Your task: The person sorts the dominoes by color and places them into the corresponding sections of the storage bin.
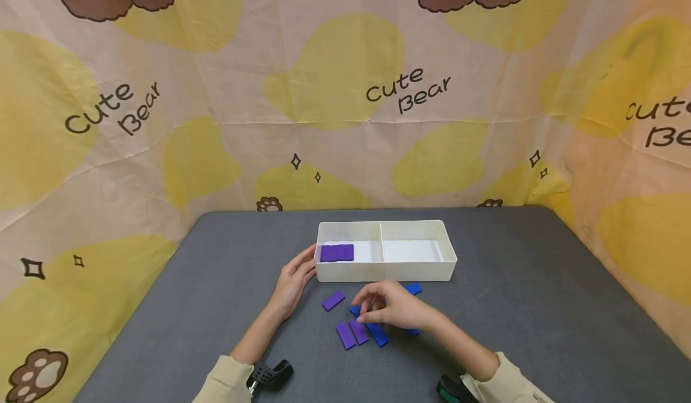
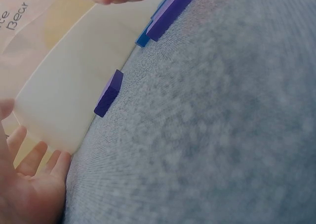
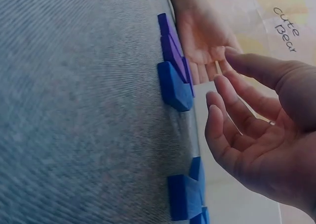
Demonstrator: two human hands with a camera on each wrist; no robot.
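My left hand (image 1: 292, 284) rests at the left end of a white two-part box (image 1: 385, 272), fingers extended along its wall. In the left wrist view those fingers (image 2: 34, 159) are spread beside the box's corner. Over the loose pieces hovers my right hand (image 1: 396, 306), its fingers loosely bent. The right wrist view shows a gap between thumb and fingertips, with nothing held there. Beneath and beside it lie purple blocks (image 1: 346, 336) and blue blocks (image 1: 377, 334), flat and rectangular; the hand partly hides some blue ones. Another purple block (image 1: 333, 300) lies nearer the box.
Inside the box's left compartment are purple blocks (image 1: 345, 252) lying side by side; a divider (image 1: 382, 242) separates it from the right compartment. The grey table (image 1: 162, 331) ends at a patterned cloth backdrop (image 1: 335, 151). Black wrist devices (image 1: 272, 374) sit near the sleeves.
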